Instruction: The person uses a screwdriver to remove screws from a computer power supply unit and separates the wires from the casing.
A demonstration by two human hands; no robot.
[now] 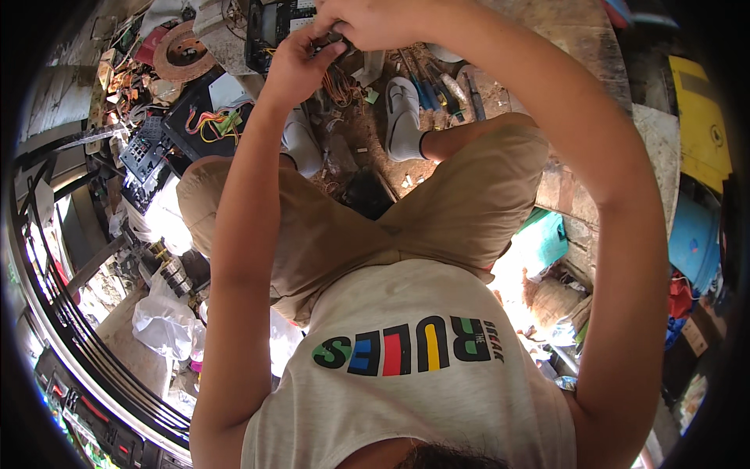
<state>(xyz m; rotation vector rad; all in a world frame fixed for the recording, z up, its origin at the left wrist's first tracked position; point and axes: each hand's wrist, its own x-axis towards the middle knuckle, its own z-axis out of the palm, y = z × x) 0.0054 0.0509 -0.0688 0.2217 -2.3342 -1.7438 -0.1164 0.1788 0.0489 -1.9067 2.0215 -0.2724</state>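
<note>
At the frame's top centre, you work two-handed, your left hand (295, 70) seemingly pinching a small dark piece (336, 37), your right hand's (376, 23) grip unclear, the next move likely needing a steady hold.

The upper edge crops the right hand (371, 22) and black equipment (270, 27), while fingers (331, 51) partly cover a small, unidentifiable dark part (335, 37).

Soft light on the shirt (410, 395) — burnt-out white glare to either side — bowed edges, black rim.
</note>
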